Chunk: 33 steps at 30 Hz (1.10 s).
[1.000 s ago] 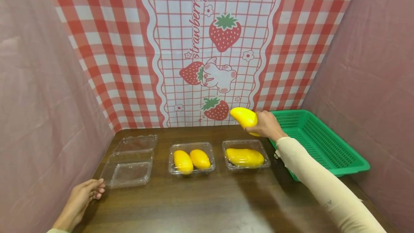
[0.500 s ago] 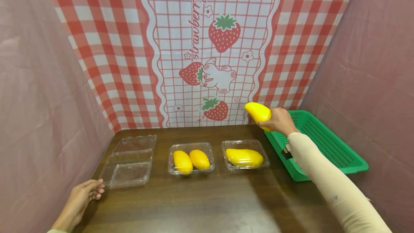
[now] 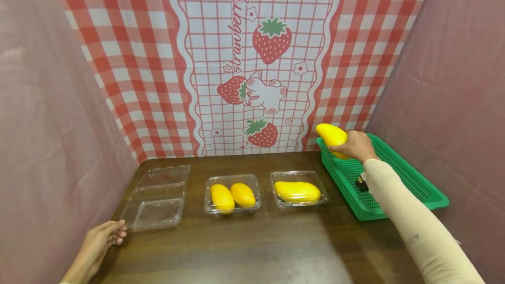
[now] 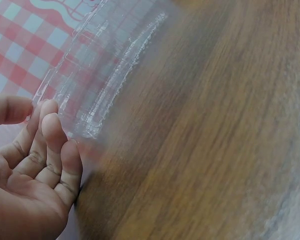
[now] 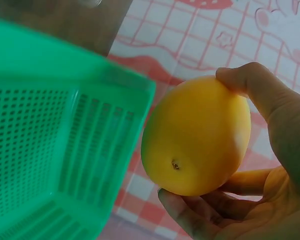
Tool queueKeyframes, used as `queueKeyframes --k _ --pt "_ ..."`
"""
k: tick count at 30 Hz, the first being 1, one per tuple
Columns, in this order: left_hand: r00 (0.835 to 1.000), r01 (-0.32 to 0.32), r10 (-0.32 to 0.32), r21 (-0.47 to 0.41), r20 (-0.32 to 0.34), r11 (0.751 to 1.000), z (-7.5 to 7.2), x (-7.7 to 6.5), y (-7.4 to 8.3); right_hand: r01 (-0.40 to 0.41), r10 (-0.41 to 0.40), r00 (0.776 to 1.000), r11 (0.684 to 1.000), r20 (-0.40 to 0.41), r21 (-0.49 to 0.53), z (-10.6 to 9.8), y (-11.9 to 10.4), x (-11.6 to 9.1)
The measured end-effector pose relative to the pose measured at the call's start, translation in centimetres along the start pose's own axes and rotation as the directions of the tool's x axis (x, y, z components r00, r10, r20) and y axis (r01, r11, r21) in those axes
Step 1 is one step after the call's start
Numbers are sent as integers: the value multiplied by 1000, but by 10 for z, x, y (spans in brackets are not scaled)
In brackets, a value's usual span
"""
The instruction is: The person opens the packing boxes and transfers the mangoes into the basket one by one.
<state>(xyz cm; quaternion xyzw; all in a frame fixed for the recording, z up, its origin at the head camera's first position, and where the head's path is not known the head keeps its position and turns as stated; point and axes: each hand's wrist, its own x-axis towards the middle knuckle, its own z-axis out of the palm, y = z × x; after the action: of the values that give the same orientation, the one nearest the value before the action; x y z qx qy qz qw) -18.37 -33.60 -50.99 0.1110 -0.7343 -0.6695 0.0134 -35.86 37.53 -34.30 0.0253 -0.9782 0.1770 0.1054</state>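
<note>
My right hand (image 3: 357, 145) grips a yellow mango (image 3: 330, 136), raised over the back left corner of the green basket (image 3: 346, 196). In the right wrist view the mango's stem-scar end (image 5: 176, 165) faces the camera, with the thumb on one side and fingers on the other. At the far left, my left hand (image 3: 103, 236) is at the near corner of an open clear plastic clamshell container (image 3: 159, 221). Thumb and forefinger meet at its rim in the left wrist view, the other fingers (image 4: 52, 131) loosely bent beside it.
A clear plastic box (image 3: 256, 208) with two mangoes (image 3: 222, 197) stands mid-table. Right of it, another clear box (image 3: 320, 200) holds yellow mango fruit (image 3: 297, 191) lying crosswise. A checked strawberry-print cloth (image 3: 260, 62) hangs behind the brown table (image 3: 252, 249); pink cloth (image 3: 442, 100) walls both sides.
My right hand has carried the mango rightward, from behind the right-hand box to over the basket's corner. The left hand and the boxes have stayed where they were.
</note>
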Motion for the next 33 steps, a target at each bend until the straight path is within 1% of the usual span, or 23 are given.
queueKeyframes --k 2,10,15,17,24,29,33 --pt "1000 10 -10 19 7 1000 -1 0 1 -9 9 1000 1000 2 -11 0 8 0" --pt "1000 26 -27 38 14 999 -1 -1 2 -30 31 999 999 26 -38 -3 39 1" --pt "998 55 -58 90 27 994 -3 -2 2 -55 57 997 997 53 -47 -5 57 -1" --pt "998 56 -61 111 36 992 -3 -2 1 -71 74 995 996 64 -48 -7 63 -2" --pt "1000 18 -18 26 3 1000 0 1 0 -98 105 991 992 84 -80 -6 85 -4" --pt "1000 15 -15 15 -2 1000 0 1 -1 -133 142 983 987 116 -85 -5 102 -7" --pt "1000 25 -25 23 2 999 -1 2 -1 -153 165 975 984 151 -92 -5 114 -10"
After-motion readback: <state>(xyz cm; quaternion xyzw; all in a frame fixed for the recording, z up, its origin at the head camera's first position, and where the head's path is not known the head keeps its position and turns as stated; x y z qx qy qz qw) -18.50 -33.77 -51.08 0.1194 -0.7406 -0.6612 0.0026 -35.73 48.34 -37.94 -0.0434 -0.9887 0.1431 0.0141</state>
